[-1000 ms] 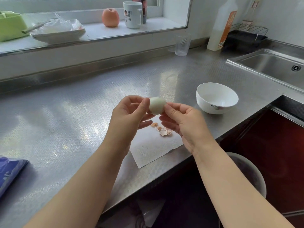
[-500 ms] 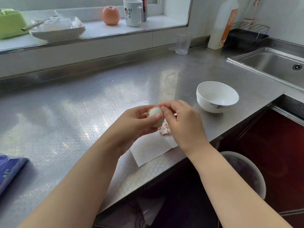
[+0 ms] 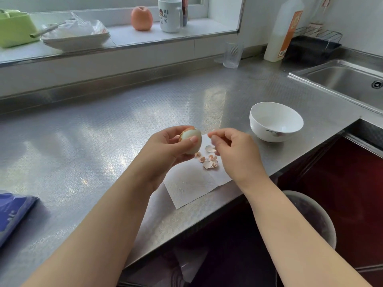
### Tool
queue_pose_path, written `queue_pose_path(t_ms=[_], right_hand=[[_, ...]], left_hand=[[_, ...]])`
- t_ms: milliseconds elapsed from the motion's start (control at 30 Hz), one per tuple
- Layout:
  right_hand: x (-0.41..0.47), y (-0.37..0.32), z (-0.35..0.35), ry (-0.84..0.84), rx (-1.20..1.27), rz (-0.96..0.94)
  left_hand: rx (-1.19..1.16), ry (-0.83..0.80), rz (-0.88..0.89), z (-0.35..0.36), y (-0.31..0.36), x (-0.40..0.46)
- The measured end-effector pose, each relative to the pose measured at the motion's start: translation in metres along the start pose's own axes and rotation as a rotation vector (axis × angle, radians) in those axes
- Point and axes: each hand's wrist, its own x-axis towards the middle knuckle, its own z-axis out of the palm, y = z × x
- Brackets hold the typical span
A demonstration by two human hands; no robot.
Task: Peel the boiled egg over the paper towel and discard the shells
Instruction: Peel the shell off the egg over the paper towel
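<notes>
My left hand grips the boiled egg above the paper towel; the egg is mostly bare white, with a patch of brown shell left at its top. Just to the egg's right, my right hand has thumb and forefinger pinched together on a tiny pale shell piece. Several brown shell fragments lie scattered on the towel below the hands.
A white bowl stands to the right on the steel counter, and a sink lies at the far right. Below the counter edge is a round bin. A glass and a bottle stand at the back; a blue packet lies left.
Both hands lowered toward the towel. My right hand picked at the egg's top and has now drawn away to the right with a shell bit; more fragments show on the towel.
</notes>
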Motion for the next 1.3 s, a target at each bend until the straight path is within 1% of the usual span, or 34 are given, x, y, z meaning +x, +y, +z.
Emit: queue_pose_path(t_ms=[100,233,300,367,433,500,567,700,767,867,933,1100,1300], right_hand=[[-0.004,0.005,-0.002,-0.107,-0.103,-0.010],[-0.006,0.005,-0.005,-0.101,-0.184,-0.046],[-0.005,0.005,-0.007,-0.158,-0.207,-0.040],[-0.005,0.005,-0.009,-0.235,-0.245,-0.038],[-0.005,0.005,-0.010,-0.267,-0.255,-0.049],[-0.006,0.004,-0.010,-0.213,-0.238,-0.078],[-0.006,0.002,-0.011,-0.117,-0.216,-0.103],[-0.007,0.001,-0.013,0.006,-0.152,-0.160],[-0.006,-0.003,-0.014,0.000,-0.101,-0.228],[-0.005,-0.009,-0.012,-0.119,-0.105,-0.351],[-0.004,-0.009,-0.007,-0.181,-0.143,-0.368],[-0.001,-0.007,-0.005,-0.120,-0.159,-0.320],[-0.001,-0.003,-0.006,-0.063,-0.180,-0.334]], left_hand=[[0.073,0.028,0.040,-0.002,-0.001,0.000],[0.206,0.073,0.098,0.000,-0.003,0.000],[0.261,0.087,0.110,0.001,-0.003,-0.001],[0.279,0.086,0.118,0.001,-0.003,-0.001],[0.267,0.078,0.118,0.002,-0.003,-0.001],[0.253,0.078,0.117,0.002,-0.003,-0.002],[0.258,0.081,0.120,0.002,-0.002,-0.002],[0.360,0.112,0.163,0.004,-0.003,-0.004],[0.439,0.129,0.196,0.006,-0.004,-0.005],[0.562,0.125,0.244,0.008,-0.006,-0.006],[0.626,0.114,0.270,0.010,-0.008,-0.008],[0.647,0.107,0.266,0.012,-0.009,-0.009],[0.550,0.021,0.177,0.009,-0.005,-0.007]])
